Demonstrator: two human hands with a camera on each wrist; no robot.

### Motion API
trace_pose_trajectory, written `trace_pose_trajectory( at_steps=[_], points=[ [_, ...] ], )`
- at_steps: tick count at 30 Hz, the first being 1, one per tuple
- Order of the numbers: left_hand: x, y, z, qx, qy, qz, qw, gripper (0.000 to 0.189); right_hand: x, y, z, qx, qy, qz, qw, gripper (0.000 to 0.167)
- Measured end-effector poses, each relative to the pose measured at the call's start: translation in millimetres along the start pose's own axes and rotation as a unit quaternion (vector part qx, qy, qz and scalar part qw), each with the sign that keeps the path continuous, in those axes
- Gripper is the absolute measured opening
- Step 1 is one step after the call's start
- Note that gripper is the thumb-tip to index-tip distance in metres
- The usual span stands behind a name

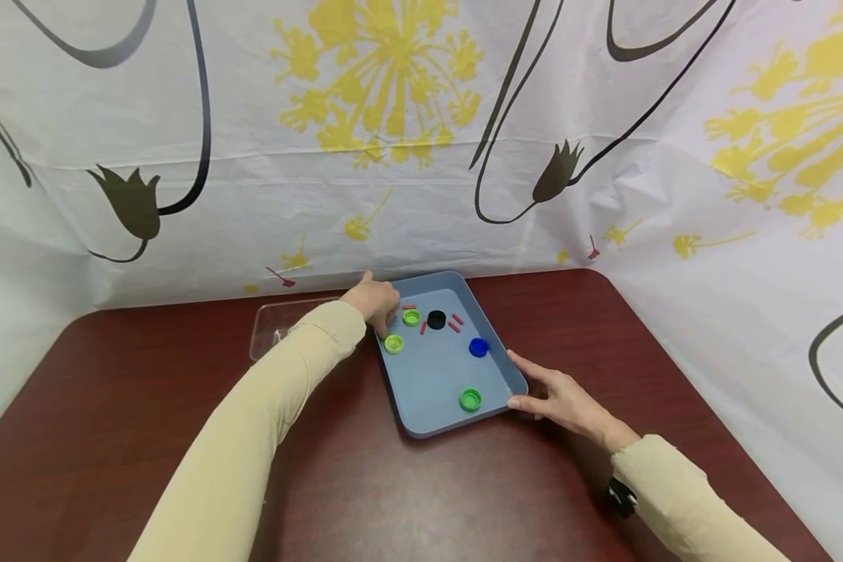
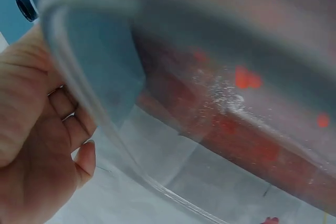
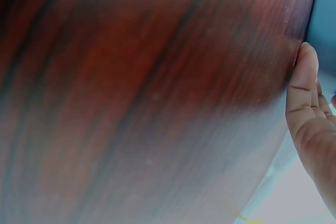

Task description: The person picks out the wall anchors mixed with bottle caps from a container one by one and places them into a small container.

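Note:
A blue-grey tray (image 1: 428, 378) lies at a slant on the table. My left hand (image 1: 375, 300) grips its left rim close to the far corner, fingers bent over the edge. At the near right corner my right hand (image 1: 565, 400) holds the tray, its thumb on the near side and a finger along the right side. Inside lie two lime bottle caps (image 1: 393, 344), a black cap (image 1: 436, 320), a blue cap (image 1: 478, 347) and a green cap (image 1: 471, 400). Several short red sticks (image 1: 454, 327) are scattered around the black cap.
Left of the tray, partly behind the left forearm, is a clear plastic container (image 1: 261, 332); its wall fills much of the left wrist view. A patterned white sheet (image 1: 421, 226) hangs along the back edge of the dark red-brown table (image 1: 147, 406) and down the right side.

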State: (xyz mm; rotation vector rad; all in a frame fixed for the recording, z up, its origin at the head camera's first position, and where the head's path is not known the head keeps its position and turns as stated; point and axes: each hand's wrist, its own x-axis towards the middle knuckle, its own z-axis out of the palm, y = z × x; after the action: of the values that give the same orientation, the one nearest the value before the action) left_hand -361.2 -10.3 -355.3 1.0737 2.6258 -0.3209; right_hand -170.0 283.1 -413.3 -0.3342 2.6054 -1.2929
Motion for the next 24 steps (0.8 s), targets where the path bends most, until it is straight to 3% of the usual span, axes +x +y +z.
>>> trace_pose_trajectory(
  at_steps=[8,13,20,24],
  points=[
    [0.0,-3.1,4.5,-0.010,0.015,-0.013,0.9997,0.019,-2.0,-2,0,0.001,0.001,0.003,1.0000,0.079],
    [-4.7,-5.0,6.2,-0.072,0.056,-0.005,0.9959,0.019,-2.3,0,0,-0.006,0.001,-0.004,1.0000,0.079],
    [-8.9,-1.3,5.3,-0.154,0.141,0.019,0.9778,0.008,-2.2,1,0,-0.016,0.001,-0.006,0.9999,0.079],
    [-13.0,4.3,3.4,-0.200,0.197,0.035,0.9591,0.009,-2.5,0,0,-0.009,0.000,-0.011,0.9999,0.079]
  ],
)
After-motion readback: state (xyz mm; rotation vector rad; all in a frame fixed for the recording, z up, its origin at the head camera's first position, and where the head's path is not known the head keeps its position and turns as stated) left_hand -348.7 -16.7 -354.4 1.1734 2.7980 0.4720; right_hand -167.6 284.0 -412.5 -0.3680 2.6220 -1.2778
